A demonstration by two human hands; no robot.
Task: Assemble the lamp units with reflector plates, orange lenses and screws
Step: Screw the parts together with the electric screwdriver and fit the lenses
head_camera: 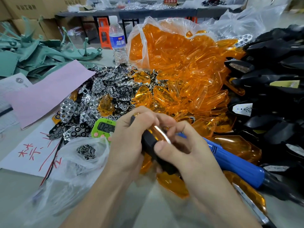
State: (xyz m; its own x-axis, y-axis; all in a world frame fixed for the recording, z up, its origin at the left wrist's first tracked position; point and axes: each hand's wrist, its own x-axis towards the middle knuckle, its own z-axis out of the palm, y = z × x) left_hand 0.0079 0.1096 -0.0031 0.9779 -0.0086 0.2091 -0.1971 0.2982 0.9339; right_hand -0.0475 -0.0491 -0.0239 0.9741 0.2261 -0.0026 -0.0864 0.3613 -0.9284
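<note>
A black lamp unit (148,143), with an orange lens seen on its upper face, is gripped by the left hand (130,145) and the right hand (185,145) near the front edge of the table (9,148). Orange lenses (181,71) are heaped at mid-table. Chromed reflector plates (98,96) are piled to their left. Black lamp housings (271,96) are stacked along the right edge. Small screws (85,151) are gathered at front left.
</note>
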